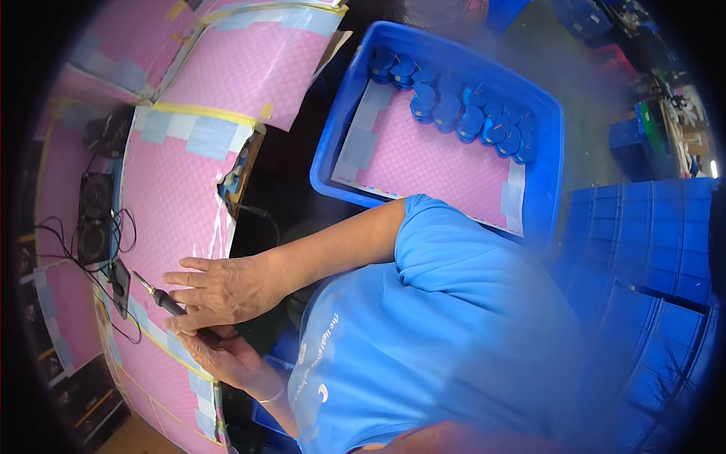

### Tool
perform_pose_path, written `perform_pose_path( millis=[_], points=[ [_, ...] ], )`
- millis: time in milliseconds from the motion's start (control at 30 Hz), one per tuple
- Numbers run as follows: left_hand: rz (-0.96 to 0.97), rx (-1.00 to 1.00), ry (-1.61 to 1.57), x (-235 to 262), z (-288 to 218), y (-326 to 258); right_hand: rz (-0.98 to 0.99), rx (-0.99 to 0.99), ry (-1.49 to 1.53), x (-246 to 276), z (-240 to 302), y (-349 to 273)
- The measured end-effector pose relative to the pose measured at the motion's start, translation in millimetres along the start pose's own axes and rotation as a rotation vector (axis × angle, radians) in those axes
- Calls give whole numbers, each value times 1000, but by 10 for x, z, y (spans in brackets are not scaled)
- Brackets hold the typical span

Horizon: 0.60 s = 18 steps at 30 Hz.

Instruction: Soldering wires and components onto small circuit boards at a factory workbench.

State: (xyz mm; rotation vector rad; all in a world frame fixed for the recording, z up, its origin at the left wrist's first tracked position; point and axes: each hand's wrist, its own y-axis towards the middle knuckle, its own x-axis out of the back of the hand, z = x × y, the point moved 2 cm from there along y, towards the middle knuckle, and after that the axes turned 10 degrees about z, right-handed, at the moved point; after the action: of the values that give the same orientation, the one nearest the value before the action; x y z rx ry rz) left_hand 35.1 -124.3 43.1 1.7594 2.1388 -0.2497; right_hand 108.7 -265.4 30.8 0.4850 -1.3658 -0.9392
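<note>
A soldering iron (pixel 166 303) with a dark handle and a thin metal tip points up and left above the pink-covered bench. My right hand (pixel 227 291), back upward, lies across its handle, with the fingers on one side and the thumb on the other. Just below, my left hand (pixel 227 359), a thin band at its wrist, is closed round the rear of the handle. Part of that grip is hidden under my right hand. Near the tip, a small dark flat device (pixel 119 287) lies at the bench's far edge among black cables (pixel 125 227).
Pink sheeting (pixel 170 197) taped in pale blue and yellow covers the bench; its near edge is torn. A blue bin (pixel 552 166) on my right holds several round blue parts (pixel 469 121) on a pink sheet. Blue crates (pixel 635 234) stand behind me.
</note>
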Motion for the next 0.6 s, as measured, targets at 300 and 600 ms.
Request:
perform_pose_path(
  millis=[300, 600],
  points=[
    [-193, -216, 209, -55, -214, 170, 390, -952, -555, 2164, -1425, -2700],
    [-65, -269, 335, -11, -145, 310, 941, -1137, -389, 2779, -1655, -3905]
  ],
)
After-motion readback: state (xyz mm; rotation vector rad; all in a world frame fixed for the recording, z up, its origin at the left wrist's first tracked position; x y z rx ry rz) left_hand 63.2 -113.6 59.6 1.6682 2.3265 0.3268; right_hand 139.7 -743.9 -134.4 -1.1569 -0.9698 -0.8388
